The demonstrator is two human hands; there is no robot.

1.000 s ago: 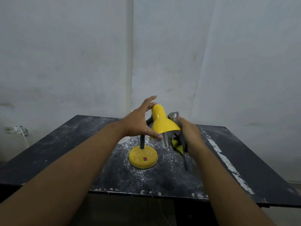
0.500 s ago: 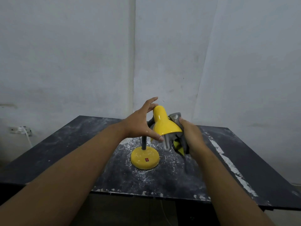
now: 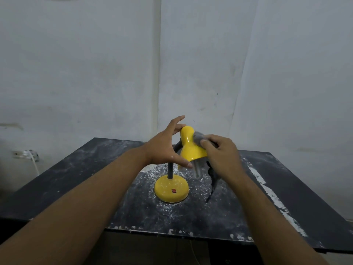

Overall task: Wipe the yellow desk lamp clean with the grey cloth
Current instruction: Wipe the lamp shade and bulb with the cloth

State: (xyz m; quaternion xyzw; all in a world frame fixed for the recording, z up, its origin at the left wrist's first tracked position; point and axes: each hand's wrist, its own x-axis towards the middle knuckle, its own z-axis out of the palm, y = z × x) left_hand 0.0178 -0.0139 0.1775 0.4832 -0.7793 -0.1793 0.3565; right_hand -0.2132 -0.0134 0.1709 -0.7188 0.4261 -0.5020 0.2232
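The yellow desk lamp (image 3: 191,148) stands on the black table, its round base (image 3: 171,190) with a red switch in a patch of white dust. My left hand (image 3: 165,148) steadies the shade from the left, thumb at the rim and fingers spread behind the top. My right hand (image 3: 222,152) presses the grey cloth (image 3: 198,138) against the shade's upper right side. A dark tail of the cloth (image 3: 213,181) hangs down under my right hand. The lamp's grey neck (image 3: 170,172) is partly hidden behind my left hand.
The black table (image 3: 86,169) is scuffed and has white streaks along its right side (image 3: 267,190). A pale wall rises close behind it. A wall socket with a white cable (image 3: 28,154) sits at the far left.
My right hand has risen from under the shade's right rim to its upper side, carrying the cloth up. My left hand stays on the shade.
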